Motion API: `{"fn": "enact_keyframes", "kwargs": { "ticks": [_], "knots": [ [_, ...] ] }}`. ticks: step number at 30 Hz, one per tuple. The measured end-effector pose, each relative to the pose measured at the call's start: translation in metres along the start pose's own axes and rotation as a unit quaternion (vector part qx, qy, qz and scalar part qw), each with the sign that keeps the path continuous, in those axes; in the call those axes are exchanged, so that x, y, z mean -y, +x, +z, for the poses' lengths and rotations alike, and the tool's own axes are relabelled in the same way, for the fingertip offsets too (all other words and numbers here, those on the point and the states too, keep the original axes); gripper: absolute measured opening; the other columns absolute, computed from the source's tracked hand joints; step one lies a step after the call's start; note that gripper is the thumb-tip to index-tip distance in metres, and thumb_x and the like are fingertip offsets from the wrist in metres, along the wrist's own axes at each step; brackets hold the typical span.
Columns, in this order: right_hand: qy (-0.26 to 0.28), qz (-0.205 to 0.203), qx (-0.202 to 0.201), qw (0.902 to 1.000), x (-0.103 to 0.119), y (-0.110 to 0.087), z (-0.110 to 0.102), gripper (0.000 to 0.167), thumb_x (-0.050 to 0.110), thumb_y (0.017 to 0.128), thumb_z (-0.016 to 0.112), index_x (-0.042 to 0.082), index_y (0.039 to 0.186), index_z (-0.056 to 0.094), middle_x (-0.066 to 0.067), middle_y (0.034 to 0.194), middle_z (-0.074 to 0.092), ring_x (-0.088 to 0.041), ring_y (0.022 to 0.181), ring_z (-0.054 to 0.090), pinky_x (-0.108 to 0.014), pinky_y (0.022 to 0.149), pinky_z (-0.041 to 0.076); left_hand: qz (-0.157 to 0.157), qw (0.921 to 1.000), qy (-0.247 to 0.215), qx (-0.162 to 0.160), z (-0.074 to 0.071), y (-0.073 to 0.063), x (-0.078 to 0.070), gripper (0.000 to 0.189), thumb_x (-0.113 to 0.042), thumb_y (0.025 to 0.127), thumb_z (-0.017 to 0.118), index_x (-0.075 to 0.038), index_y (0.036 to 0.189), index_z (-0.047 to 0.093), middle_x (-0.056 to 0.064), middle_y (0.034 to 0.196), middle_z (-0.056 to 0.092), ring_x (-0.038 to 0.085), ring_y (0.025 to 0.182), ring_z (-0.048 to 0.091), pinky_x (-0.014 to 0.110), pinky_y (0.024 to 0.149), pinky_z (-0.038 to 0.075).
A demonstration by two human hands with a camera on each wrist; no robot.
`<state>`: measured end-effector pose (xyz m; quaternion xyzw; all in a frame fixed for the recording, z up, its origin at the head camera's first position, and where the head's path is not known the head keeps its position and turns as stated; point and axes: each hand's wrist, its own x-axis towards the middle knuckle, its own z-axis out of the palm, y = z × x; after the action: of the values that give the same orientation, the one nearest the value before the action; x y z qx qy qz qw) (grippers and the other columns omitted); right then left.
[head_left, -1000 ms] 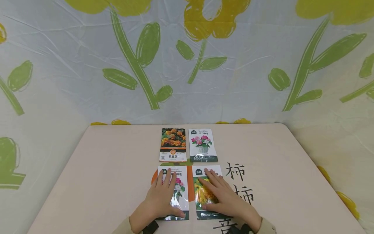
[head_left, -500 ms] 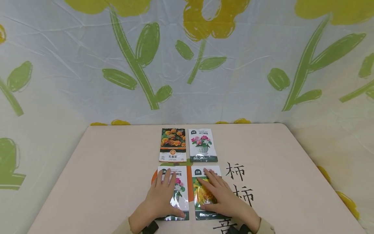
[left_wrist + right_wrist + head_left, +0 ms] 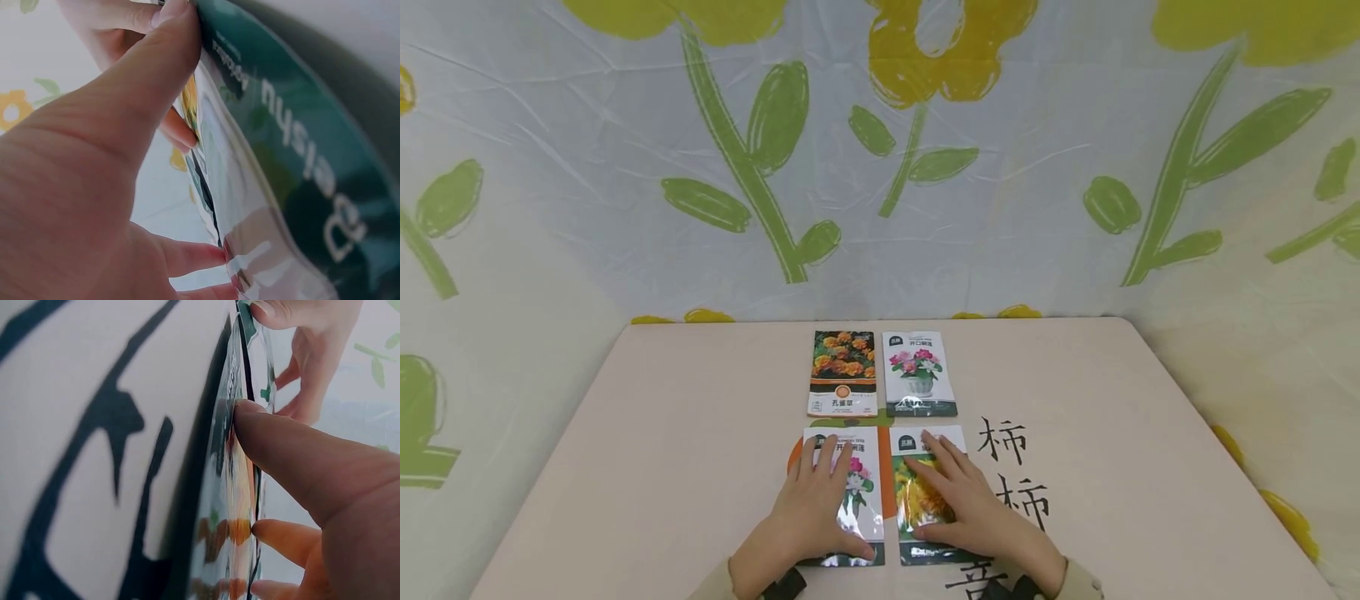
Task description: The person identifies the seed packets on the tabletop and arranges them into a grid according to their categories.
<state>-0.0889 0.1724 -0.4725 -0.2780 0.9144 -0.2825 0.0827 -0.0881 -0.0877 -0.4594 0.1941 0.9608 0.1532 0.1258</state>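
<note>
Two seed packets lie flat side by side near the person. On the left one, a white packet with pink flowers and a dark green bottom band (image 3: 867, 510), the left hand (image 3: 811, 508) rests with fingers spread. Its thumb touches the green band, which fills much of the left wrist view (image 3: 294, 144). The right hand (image 3: 970, 508) rests on the right packet, printed with yellow flowers (image 3: 917, 500), and hides its right part. In the right wrist view the thumb (image 3: 275, 431) and fingertips touch that packet's face. Neither hand curls round a packet.
Behind them lie a packet with orange marigolds (image 3: 842, 372) and a white packet with a potted pink flower (image 3: 919, 373). The pale table cover (image 3: 700, 433) bears printed black characters (image 3: 1003, 440) and an orange shape under the packets. A flower-patterned curtain (image 3: 1000, 233) stands behind the table.
The right hand and the yellow-flower packet have slid slightly left, narrowing the gap to the neighbouring packet. The left hand stays on its packet.
</note>
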Motion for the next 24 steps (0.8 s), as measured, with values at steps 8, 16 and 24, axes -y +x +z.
{"fn": "enact_keyframes", "kwargs": {
  "ticks": [8,16,24],
  "knots": [
    [0.002,0.007,0.004,1.0000,0.000,0.001,0.001,0.082,0.058,0.084,0.071,0.018,0.151,0.044,-0.017,0.164,0.016,-0.048,0.146,0.011,-0.077,0.105,0.020,0.005,1.0000,0.002,-0.003,0.001,0.001,0.002,0.135,-0.078,0.052,0.079,-0.002,0.153,0.032,0.024,0.157,0.026,0.052,0.142,0.018,0.067,0.111,0.024],
    [0.002,0.002,0.003,1.0000,-0.003,0.002,0.002,0.083,0.058,0.084,0.070,0.018,0.151,0.044,-0.015,0.164,0.016,-0.047,0.147,0.011,-0.077,0.105,0.020,0.000,0.9999,-0.009,-0.009,0.002,0.002,0.002,0.134,-0.077,0.053,0.080,-0.004,0.154,0.031,0.023,0.160,0.020,0.052,0.143,0.014,0.069,0.110,0.023],
    [0.004,-0.024,-0.049,0.9985,-0.004,-0.001,-0.021,0.083,0.050,0.084,0.074,0.012,0.151,0.042,-0.020,0.162,0.019,-0.052,0.143,0.017,-0.083,0.097,0.021,0.023,0.9958,-0.015,-0.087,-0.015,-0.002,0.016,0.118,-0.073,0.062,0.079,-0.010,0.153,0.037,0.018,0.159,0.025,0.051,0.144,0.015,0.069,0.107,0.030]
  ]
}}
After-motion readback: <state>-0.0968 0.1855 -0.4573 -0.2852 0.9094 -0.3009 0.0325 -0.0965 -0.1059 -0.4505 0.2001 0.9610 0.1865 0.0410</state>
